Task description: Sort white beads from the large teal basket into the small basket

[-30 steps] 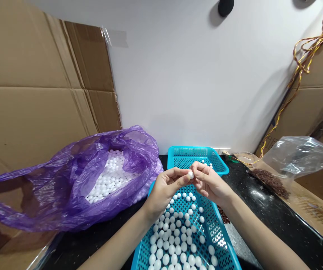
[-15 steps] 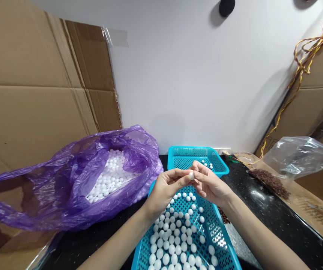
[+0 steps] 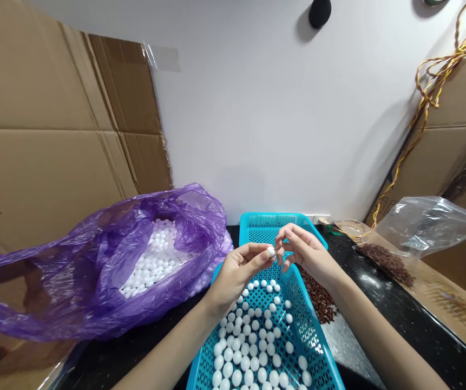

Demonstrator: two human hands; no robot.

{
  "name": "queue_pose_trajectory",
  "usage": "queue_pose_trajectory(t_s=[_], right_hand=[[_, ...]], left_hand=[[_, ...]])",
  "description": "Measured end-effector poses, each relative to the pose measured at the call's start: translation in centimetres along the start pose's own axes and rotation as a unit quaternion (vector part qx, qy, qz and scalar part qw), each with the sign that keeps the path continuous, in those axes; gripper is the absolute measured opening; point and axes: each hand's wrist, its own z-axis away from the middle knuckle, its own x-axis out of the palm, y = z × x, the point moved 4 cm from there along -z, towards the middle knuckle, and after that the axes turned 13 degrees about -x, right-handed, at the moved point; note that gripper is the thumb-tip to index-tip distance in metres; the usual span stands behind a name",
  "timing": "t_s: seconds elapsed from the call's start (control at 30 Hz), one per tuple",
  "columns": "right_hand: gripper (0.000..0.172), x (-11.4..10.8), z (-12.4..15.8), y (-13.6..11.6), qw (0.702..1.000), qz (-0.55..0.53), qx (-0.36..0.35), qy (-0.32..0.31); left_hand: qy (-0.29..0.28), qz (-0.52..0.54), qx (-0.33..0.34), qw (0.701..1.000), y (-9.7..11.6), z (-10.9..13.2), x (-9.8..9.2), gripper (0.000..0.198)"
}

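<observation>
Between the thumb and index finger of my left hand (image 3: 243, 266) is a small white ball (image 3: 270, 252). My right hand (image 3: 301, 250) is just to the right of the ball, its fingers loosely bent and apart, with nothing visible in them. Both hands are above the near blue plastic basket (image 3: 317, 346), where many white balls (image 3: 249, 344) lie on the mesh bottom. Behind my hands stands a second blue basket (image 3: 263, 219), partly covered by my right hand.
At left, a purple plastic bag (image 3: 94, 276) lies open with many white balls inside. Brown granules (image 3: 317, 295) are heaped right of the near basket. Farther right is a clear bag (image 3: 427, 225) with more granules. Cardboard (image 3: 54, 97) stands at left; twisted wires (image 3: 427, 92) hang at right.
My right hand has come away from the white ball, rising slightly with its fingers spreading. My left hand keeps hold of the ball. The view has shifted a little, uncovering more brown granules.
</observation>
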Motion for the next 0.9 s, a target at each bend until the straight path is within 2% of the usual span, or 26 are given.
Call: queue_pose_trajectory(t_s=[0.07,0.1,0.17,0.23,0.33,0.47,0.9], right_hand=[[0.019,-0.4,0.0,-1.1,0.991,0.122,-0.059,0.006],[0.017,-0.4,0.1,-1.7,0.977,0.192,-0.095,0.007],[0.012,-0.1,0.4,-2.4,0.936,0.311,-0.165,0.003],[0.016,0.5,0.7,-2.6,0.901,0.376,-0.215,-0.016],[0.025,1.1,1.0,-2.2,0.88,0.401,-0.253,-0.029],[0.023,1.4,1.2,-1.8,0.871,0.412,-0.269,-0.007],[0.02,2.0,1.4,-1.6,0.872,0.4,-0.284,0.005]], left_hand=[[0.03,0.033,-0.015,0.999,-0.3,0.0,-0.3,0.018],[0.041,0.05,-0.017,0.998,-0.4,0.0,-0.3,0.018],[0.052,0.085,-0.013,0.995,-0.5,0.0,-0.3,0.017],[0.054,0.114,-0.009,0.992,-0.6,0.1,-0.2,0.016],[0.054,0.124,-0.008,0.991,-0.8,0.2,0.0,0.017],[0.063,0.099,0.006,0.993,-1.0,0.4,0.1,0.017],[0.12,0.021,0.055,0.991,-0.7,0.9,0.2,0.022]])
